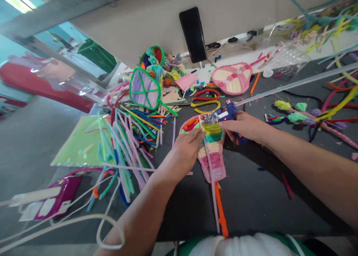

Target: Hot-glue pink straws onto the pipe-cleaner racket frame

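Note:
Between my two hands lies a kite-like shape [214,161], filled with bands of coloured pipe cleaners and edged in pink. A lilac pipe cleaner [210,166] runs down its length and past its lower end, beside an orange pipe cleaner tail [220,211]. My left hand [188,147] presses its pinched fingertips on the lilac strip near the top. My right hand [246,127] is wrapped round a blue glue gun [231,112] with a long clear glue stick [296,86] in its back. The gun's foil-like nozzle end [210,118] hovers at or touches the shape's upper part; contact is unclear.
Scissors [207,99] with red and yellow handles lie just beyond. Loose pipe cleaners [131,147] pile up at left, near a purple device [61,196] and white cables [109,218]. A phone [192,34] leans upright at the back. Finished shapes [145,88] stand behind.

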Available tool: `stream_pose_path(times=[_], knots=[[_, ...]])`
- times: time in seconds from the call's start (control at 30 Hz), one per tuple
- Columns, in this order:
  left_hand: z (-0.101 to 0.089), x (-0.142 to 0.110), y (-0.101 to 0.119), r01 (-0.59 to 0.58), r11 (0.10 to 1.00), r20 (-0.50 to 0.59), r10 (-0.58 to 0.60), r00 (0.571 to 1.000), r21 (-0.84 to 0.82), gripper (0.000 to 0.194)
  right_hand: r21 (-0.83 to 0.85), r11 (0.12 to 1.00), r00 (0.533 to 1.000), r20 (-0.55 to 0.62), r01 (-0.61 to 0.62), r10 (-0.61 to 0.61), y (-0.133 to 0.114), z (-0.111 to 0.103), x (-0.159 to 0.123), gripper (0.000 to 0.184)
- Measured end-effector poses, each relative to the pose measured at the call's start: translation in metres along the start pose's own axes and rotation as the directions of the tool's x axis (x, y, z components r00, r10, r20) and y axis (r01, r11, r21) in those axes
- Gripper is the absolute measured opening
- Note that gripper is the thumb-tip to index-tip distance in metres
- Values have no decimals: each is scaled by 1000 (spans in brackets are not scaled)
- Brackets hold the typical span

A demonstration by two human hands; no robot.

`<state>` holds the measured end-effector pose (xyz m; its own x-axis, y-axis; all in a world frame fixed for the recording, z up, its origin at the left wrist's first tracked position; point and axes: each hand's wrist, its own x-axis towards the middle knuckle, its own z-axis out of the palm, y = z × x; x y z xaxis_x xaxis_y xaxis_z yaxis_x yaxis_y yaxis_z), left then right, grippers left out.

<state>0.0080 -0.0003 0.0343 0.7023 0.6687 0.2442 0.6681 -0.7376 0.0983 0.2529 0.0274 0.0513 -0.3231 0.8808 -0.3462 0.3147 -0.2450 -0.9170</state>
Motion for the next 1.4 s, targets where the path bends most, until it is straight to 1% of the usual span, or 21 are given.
stream_pose_path(times=[0.5, 0.7, 0.87, 0.97, 1.1, 1.2, 1.4], knots=[[2, -1, -2, -1, 1000, -26, 0, 1000, -30, 41, -40, 999, 999, 31, 34, -33, 5, -5, -1, 42], [1, 0, -1, -2, 1000, -30, 1, 1000, -26, 40, -42, 999, 999, 35, -7, 8, -1, -6, -5, 43], [2, -1, -1, -1, 999, -32, -1, 999, -34, 41, -6, 999, 999, 18, -35, 35, -2, -7, -5, 36], [2, -1, -2, -15, 1000, -33, 14, 999, -20, 41, -7, 1000, 1000, 20, -5, 6, 1, -8, -1, 31], [3, 0, -3, -20, 1000, -25, 20, 1000, -12, 40, -18, 999, 999, 0, 49, -49, 3, -8, 1, 29], [2, 0, -3, -14, 1000, -25, 14, 1000, -9, 39, -25, 999, 999, -11, 36, -36, 2, -7, 0, 28], [0, 1, -1, -19, 1000, -31, 19, 999, -14, 39, -28, 999, 1000, 17, 26, -26, 1, -4, -3, 30]])
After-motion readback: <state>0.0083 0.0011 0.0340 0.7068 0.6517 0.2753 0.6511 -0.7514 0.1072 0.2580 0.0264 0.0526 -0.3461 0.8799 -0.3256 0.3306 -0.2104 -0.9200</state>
